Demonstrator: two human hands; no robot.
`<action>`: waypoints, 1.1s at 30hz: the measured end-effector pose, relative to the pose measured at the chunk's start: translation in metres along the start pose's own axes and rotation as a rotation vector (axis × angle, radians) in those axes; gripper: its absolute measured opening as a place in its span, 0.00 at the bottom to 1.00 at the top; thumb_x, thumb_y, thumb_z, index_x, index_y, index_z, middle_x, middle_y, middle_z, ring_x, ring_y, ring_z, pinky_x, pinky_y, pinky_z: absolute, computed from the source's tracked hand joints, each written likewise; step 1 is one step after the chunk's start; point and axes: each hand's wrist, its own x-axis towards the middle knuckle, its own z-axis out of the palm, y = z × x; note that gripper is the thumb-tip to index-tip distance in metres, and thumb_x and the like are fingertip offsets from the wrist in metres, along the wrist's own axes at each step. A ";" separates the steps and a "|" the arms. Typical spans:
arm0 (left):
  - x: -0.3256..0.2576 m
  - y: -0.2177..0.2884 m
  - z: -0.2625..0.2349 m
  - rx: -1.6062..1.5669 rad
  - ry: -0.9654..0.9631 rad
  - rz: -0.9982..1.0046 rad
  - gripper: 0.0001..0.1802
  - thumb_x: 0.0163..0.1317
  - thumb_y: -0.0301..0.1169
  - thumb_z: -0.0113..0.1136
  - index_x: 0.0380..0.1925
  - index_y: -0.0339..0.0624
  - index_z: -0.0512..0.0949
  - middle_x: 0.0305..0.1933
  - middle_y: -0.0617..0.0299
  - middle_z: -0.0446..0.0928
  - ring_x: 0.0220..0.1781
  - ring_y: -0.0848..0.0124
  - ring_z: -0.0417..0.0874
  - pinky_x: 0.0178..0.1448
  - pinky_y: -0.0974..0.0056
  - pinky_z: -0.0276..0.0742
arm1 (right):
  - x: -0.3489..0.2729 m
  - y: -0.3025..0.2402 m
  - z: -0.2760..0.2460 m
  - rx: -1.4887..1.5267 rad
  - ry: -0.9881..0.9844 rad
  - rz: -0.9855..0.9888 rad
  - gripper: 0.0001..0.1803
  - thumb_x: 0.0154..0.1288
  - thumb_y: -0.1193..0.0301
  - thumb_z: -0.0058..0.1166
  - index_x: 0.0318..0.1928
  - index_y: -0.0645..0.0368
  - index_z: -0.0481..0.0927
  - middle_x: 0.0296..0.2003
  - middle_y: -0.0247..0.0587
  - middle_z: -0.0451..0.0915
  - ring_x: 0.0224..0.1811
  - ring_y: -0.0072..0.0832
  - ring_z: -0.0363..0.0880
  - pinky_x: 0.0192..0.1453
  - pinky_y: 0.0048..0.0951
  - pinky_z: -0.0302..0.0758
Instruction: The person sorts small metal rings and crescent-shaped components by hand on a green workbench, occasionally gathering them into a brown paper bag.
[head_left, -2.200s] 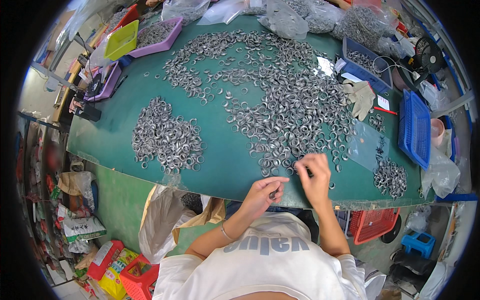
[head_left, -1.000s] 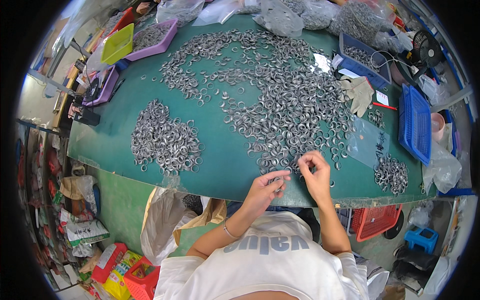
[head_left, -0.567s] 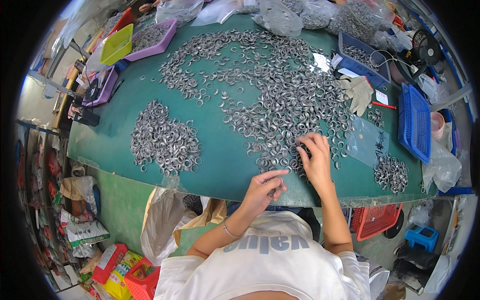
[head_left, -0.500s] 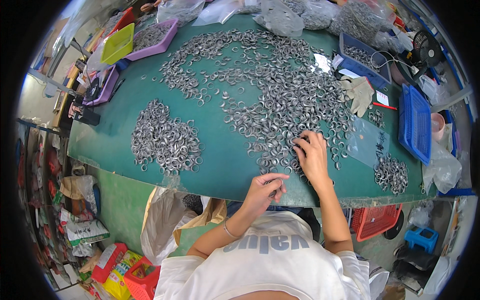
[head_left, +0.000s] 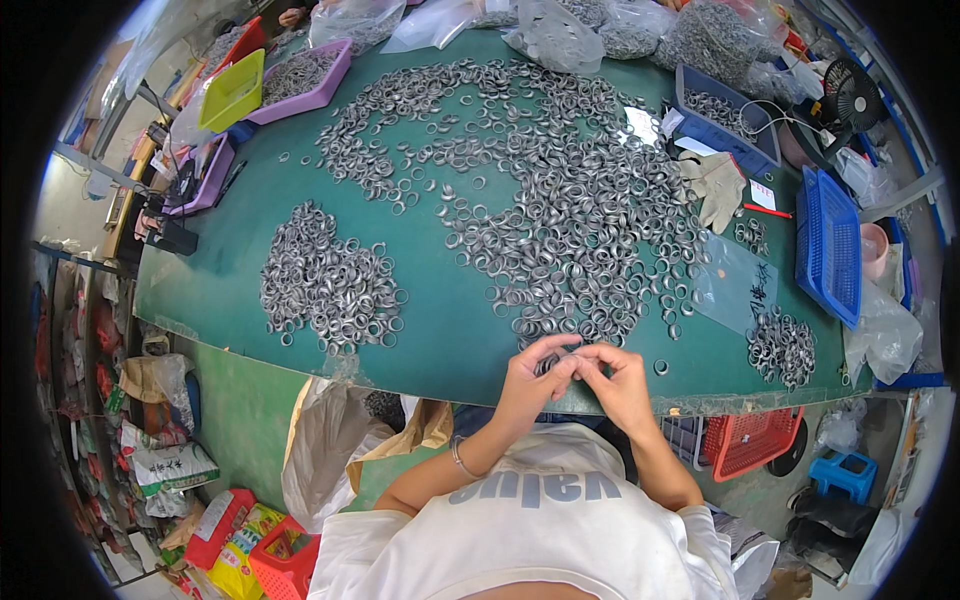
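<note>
The right hand [head_left: 622,385] has come back from the big spread of metal rings [head_left: 560,210], where it was reaching half a second ago, and now meets the left hand [head_left: 530,380] at the near edge of the green surface [head_left: 440,320]. Both hands are pressed close, fingertips pinched together around something small between them, most likely a ring [head_left: 572,366] just lifted from the spread, though it is too tiny to make out clearly. That looks like one more piece picked up and brought in for handling. A separate heap of rings [head_left: 325,285] lies well apart to the left, and a smaller cluster [head_left: 780,345] sits to the right near a clear plastic bag [head_left: 735,285]. A blue basket [head_left: 828,245] stands at the right edge, with a work glove [head_left: 715,185] beyond the spread.
</note>
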 end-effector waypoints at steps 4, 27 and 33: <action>-0.001 -0.002 -0.004 0.003 0.027 -0.008 0.13 0.65 0.29 0.55 0.47 0.34 0.76 0.22 0.67 0.70 0.19 0.83 0.64 0.22 0.77 0.59 | 0.004 -0.010 -0.007 -0.104 -0.144 -0.121 0.07 0.61 0.79 0.53 0.39 0.66 0.81 0.26 0.37 0.79 0.28 0.22 0.74 0.35 0.24 0.71; 0.008 -0.011 -0.018 -0.319 -0.056 -0.102 0.17 0.67 0.33 0.53 0.51 0.35 0.74 0.37 0.62 0.77 0.36 0.75 0.77 0.38 0.69 0.76 | 0.015 0.009 -0.013 0.710 -0.108 0.250 0.06 0.65 0.74 0.53 0.40 0.64 0.78 0.32 0.35 0.79 0.32 0.19 0.74 0.41 0.21 0.69; 0.008 0.002 -0.013 -0.083 -0.048 -0.257 0.16 0.68 0.35 0.52 0.48 0.34 0.76 0.33 0.62 0.77 0.31 0.75 0.77 0.33 0.69 0.76 | 0.013 -0.019 -0.009 -0.611 -0.078 -0.588 0.05 0.56 0.78 0.58 0.36 0.61 0.81 0.30 0.36 0.79 0.30 0.28 0.75 0.40 0.27 0.70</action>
